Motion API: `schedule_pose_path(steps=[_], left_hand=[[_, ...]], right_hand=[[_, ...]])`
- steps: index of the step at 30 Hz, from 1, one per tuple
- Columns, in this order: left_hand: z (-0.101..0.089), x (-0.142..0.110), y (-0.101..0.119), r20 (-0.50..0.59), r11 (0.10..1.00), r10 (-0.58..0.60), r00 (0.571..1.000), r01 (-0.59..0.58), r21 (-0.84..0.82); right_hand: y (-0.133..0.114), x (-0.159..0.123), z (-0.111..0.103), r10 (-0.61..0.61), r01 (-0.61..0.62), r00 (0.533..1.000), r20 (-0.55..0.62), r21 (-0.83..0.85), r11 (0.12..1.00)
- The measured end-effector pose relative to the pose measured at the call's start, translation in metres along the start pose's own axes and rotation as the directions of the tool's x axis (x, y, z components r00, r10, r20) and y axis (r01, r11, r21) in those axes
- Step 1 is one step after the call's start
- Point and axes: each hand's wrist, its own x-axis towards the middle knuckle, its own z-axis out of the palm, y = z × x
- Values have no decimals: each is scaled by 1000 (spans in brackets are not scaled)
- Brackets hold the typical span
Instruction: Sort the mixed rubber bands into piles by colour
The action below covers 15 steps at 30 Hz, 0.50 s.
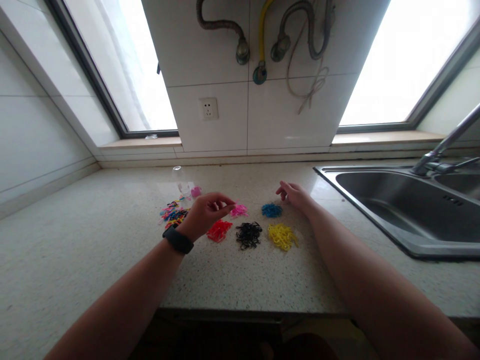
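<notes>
My left hand (206,212), with a dark watch on the wrist, reaches over the counter with thumb and finger pinched together at the edge of a pink pile of rubber bands (240,210). Whatever is in the pinch is too small to make out. My right hand (294,195) rests on the counter just behind and right of a blue pile (271,210), its fingers loosely bent and apart. Nearer to me lie a red pile (218,231), a black pile (248,235) and a yellow pile (282,236). Left of my left hand is a mixed-colour pile (174,216), partly hidden by that hand.
A clear plastic container (180,181) lies behind the mixed pile, beside a pink cap (195,191). At the right a steel sink (375,240) with a faucet (431,160) is set into the speckled counter (240,285). Hoses and a socket (208,108) are on the tiled wall.
</notes>
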Motion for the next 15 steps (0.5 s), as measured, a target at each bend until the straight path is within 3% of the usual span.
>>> schedule_pose_path(steps=[15], left_hand=[[-6, 12, -40, 242, 923, 119, 963, -197, 331]], right_hand=[[6, 4, 1, -7, 7, 1000, 11, -18, 1000]])
